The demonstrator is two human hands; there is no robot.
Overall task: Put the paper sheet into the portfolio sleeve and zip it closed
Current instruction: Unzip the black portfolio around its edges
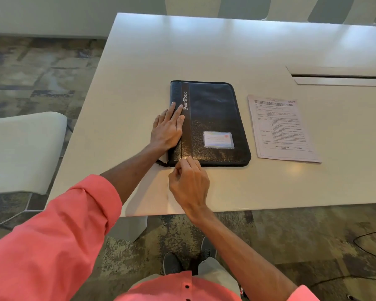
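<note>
- A pale, smooth-seated chair stands well left of the portfolio, off the glossy white table.
- The left hand lies flat with straight fingers on the portfolio's left strip.
- The portfolio is closed, black and grainy, with rounded corners. Its long axis runs away from the person, and a zip tab sticks out at its near-left corner.
- The right hand is at the portfolio's near edge with its fingers curled. Whether it pinches anything cannot be told.
- The printed paper sheet lies flat near the portfolio's right side, not touching it.
</note>
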